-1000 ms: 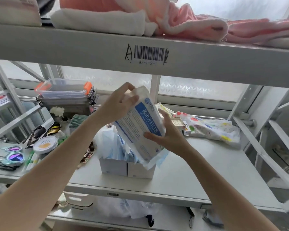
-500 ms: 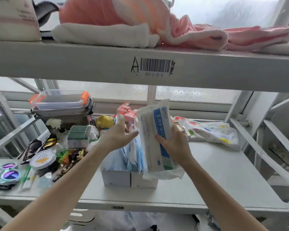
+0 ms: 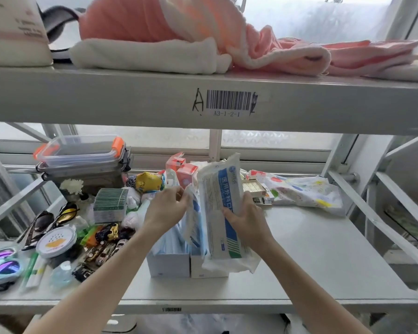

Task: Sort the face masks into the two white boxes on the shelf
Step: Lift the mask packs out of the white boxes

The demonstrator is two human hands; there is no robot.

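Observation:
Two small white boxes stand side by side on the shelf, the left box (image 3: 168, 265) and the right box (image 3: 204, 271). Both hold blue masks in clear wrap (image 3: 171, 239). A large white-and-blue pack of face masks (image 3: 221, 213) stands upright over the right box, its lower end hanging past the box's front. My right hand (image 3: 245, 220) grips that pack from the right side. My left hand (image 3: 167, 208) pinches the top of a thinner wrapped mask pack (image 3: 191, 218) just left of it.
Left of the boxes lie sunglasses (image 3: 41, 222), goggles (image 3: 5, 266), a round tub (image 3: 56, 242), toy cars (image 3: 106, 247) and a stack of clear containers (image 3: 82, 160). A spotted bag (image 3: 304, 191) lies at the back right. The upper shelf beam (image 3: 323, 109) hangs overhead.
The big mask pack has swung from tilted to upright and come down over the right box. My left hand let go of its top and dropped to the thinner pack beside it.

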